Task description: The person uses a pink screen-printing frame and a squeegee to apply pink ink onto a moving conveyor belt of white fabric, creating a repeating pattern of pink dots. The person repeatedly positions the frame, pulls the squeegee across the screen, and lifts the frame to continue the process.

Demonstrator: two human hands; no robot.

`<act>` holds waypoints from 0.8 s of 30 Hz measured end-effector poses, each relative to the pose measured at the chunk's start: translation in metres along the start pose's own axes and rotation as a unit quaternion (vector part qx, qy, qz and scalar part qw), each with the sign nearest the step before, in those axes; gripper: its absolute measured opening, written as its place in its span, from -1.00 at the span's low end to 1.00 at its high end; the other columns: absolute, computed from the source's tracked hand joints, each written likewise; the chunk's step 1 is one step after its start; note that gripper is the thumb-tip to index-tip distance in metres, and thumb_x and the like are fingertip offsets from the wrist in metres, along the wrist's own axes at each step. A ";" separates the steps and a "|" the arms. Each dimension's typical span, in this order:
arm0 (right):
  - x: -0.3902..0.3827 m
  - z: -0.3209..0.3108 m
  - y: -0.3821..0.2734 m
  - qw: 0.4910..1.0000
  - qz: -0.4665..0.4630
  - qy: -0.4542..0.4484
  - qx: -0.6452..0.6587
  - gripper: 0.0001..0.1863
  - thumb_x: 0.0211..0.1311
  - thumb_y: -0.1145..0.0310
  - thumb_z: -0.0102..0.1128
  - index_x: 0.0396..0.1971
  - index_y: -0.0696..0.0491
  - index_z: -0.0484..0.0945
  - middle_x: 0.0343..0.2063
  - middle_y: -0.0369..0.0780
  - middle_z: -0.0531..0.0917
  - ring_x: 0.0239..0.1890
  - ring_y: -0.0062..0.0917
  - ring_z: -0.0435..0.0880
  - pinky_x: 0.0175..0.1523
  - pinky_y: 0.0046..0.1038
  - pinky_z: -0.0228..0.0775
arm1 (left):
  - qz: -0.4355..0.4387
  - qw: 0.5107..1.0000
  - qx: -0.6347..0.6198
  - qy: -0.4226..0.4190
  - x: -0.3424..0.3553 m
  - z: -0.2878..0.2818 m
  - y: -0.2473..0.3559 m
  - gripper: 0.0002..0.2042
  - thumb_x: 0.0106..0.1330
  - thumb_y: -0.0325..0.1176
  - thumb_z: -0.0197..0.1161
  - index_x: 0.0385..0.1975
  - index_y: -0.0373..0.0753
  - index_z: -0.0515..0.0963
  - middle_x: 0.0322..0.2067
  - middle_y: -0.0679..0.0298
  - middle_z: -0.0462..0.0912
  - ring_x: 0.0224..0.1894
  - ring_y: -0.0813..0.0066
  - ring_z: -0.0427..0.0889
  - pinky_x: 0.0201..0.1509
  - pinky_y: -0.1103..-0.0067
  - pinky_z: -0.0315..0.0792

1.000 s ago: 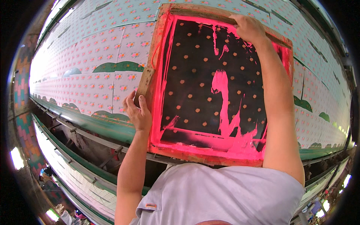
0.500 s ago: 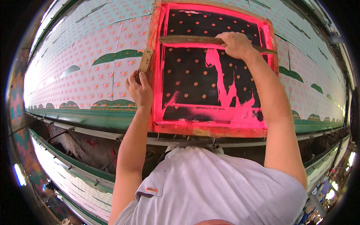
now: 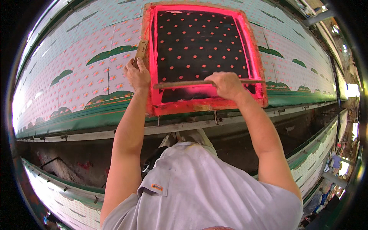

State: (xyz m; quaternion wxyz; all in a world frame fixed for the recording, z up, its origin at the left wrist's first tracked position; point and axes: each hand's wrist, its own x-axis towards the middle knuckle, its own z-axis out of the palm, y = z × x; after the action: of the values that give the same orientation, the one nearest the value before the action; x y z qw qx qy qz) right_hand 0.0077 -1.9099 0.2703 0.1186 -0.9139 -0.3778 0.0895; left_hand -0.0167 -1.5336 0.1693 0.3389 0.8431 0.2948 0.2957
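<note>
A wooden screen frame (image 3: 204,108), edged with bright pink ink, lies on the printing table over flower-printed material. Its black centre (image 3: 201,44) carries a grid of small pink dots. My left hand (image 3: 136,74) is closed on a wooden block (image 3: 142,49) at the frame's left side. My right hand (image 3: 226,84) grips a long wooden squeegee (image 3: 180,84), which spans the lower part of the screen with smeared pink ink just below it.
The long table (image 3: 57,124) runs left and right, covered in pale flower-printed sheets (image 3: 111,76) with green humped shapes. A metal rail (image 3: 84,135) follows its near edge. A second table (image 3: 57,188) runs behind my body, with a dark gap between the two.
My right hand has pulled the squeegee from the screen's top toward me to its lower part. The thick pink streak has been wiped away, leaving the dots pink. My left hand stays on the block.
</note>
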 end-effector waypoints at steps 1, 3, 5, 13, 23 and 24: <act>-0.012 0.003 -0.007 1.000 0.004 0.000 -0.004 -0.61 0.24 0.47 0.21 0.00 -0.17 0.83 -0.20 -0.18 0.82 -0.06 -0.20 0.85 0.03 -0.08 0.72 | -0.006 1.000 -0.003 -0.002 0.000 0.000 0.001 -0.43 0.62 -0.01 0.21 0.25 -0.49 0.56 0.18 -0.23 0.62 0.32 -0.22 0.53 0.44 0.09 0.43; -0.034 0.012 -0.021 1.000 0.004 0.012 0.001 -0.59 0.23 0.48 0.23 0.03 -0.16 0.83 -0.18 -0.21 0.82 -0.06 -0.22 0.83 0.05 -0.09 0.71 | -0.014 1.000 -0.001 -0.010 0.000 -0.004 0.005 -0.43 0.62 -0.02 0.21 0.27 -0.49 0.54 0.22 -0.23 0.59 0.34 -0.21 0.52 0.44 0.10 0.44; -0.051 0.020 -0.030 0.999 -0.008 0.050 -0.005 -0.59 0.24 0.48 0.23 0.05 -0.14 0.82 -0.16 -0.23 0.82 -0.05 -0.23 0.82 0.08 -0.10 0.70 | -0.025 1.000 -0.004 -0.014 0.000 -0.007 0.009 -0.43 0.61 -0.03 0.21 0.29 -0.49 0.53 0.26 -0.24 0.57 0.36 -0.21 0.52 0.45 0.10 0.44; -0.075 0.037 -0.045 0.997 -0.038 0.072 0.007 -0.41 0.07 0.01 0.65 0.06 0.02 0.78 0.00 -0.16 0.79 0.11 -0.18 0.72 0.26 -0.12 0.58 | -0.045 0.997 0.050 -0.039 -0.001 -0.008 0.016 -0.32 0.46 -0.04 0.41 0.39 -0.44 0.47 0.34 -0.20 0.55 0.41 -0.20 0.53 0.48 0.11 0.45; -0.099 0.012 0.017 0.972 -0.119 0.052 0.198 -0.43 0.27 -0.13 0.54 -0.01 0.08 0.79 0.18 -0.11 0.79 0.23 -0.20 0.76 0.33 -0.08 0.55 | -0.043 0.995 0.078 -0.054 0.002 -0.008 0.008 -0.42 0.44 -0.09 0.47 0.30 -0.39 0.59 0.17 -0.16 0.74 0.20 -0.12 0.75 0.30 0.18 0.58; -0.107 0.007 0.034 0.962 -0.137 0.069 0.224 -0.47 0.28 -0.10 0.55 -0.03 0.07 0.79 0.17 -0.12 0.79 0.23 -0.19 0.76 0.35 -0.07 0.54 | -0.031 0.994 0.100 -0.035 0.001 -0.008 0.007 -0.46 0.44 -0.11 0.49 0.24 -0.39 0.63 0.12 -0.18 0.76 0.19 -0.11 0.75 0.27 0.18 0.59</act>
State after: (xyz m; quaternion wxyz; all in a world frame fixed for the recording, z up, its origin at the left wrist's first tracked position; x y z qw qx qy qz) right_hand -0.0466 -2.0084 0.2618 0.3573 -0.8074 -0.4604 0.0916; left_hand -0.0198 -1.5340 0.1800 0.2721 0.8729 0.3368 0.2247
